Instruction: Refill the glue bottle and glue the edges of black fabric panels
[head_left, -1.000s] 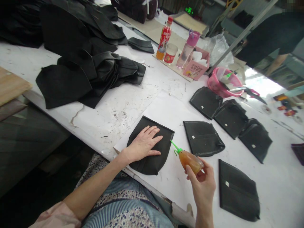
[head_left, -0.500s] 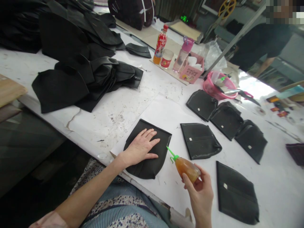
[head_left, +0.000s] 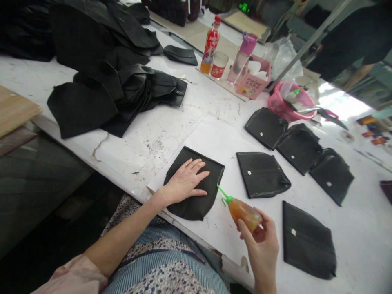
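My left hand (head_left: 187, 181) lies flat with fingers spread on a black leather-like panel (head_left: 211, 196) near the table's front edge. In my right hand (head_left: 263, 237) is a soft glue bottle (head_left: 244, 213) of amber liquid with a green nozzle. The nozzle tip meets the panel's right edge, where a thin shiny line runs along the upper part; whether it touches I cannot tell. To the right lie similar black pieces, one close by (head_left: 261, 174) and another lower down (head_left: 308, 241), each with a small white tag.
Black cut pieces (head_left: 82, 108) are heaped at the left. Along the back stand a drink bottle (head_left: 211, 45), a glass (head_left: 219, 65), a pink-lidded bottle (head_left: 241, 59), a pink box (head_left: 252, 85) and a pink basket (head_left: 290, 104). Another person (head_left: 349, 45) is at the far right.
The view has shifted slightly, so the whole table sits a little higher and further right. My left hand stays on the panel, and the nozzle remains at about the same place on its edge.
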Demonstrator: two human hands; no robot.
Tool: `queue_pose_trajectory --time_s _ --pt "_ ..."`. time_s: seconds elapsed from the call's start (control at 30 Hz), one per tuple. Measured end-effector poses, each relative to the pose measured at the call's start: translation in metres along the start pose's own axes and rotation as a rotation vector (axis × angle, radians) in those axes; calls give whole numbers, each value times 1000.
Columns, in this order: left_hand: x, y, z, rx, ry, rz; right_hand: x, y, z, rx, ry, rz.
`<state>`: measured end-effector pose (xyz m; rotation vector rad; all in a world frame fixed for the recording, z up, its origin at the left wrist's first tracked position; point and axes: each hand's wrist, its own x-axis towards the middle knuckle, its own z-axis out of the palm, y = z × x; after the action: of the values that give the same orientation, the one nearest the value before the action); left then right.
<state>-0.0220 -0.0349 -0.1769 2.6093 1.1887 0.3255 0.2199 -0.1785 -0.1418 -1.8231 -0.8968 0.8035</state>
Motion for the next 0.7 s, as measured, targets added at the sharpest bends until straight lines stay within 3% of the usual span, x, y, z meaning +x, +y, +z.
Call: queue_pose_trajectory --time_s 0.7 --pt "1 0 -2 3 -37 -4 -26 5 -10 -28 -16 37"
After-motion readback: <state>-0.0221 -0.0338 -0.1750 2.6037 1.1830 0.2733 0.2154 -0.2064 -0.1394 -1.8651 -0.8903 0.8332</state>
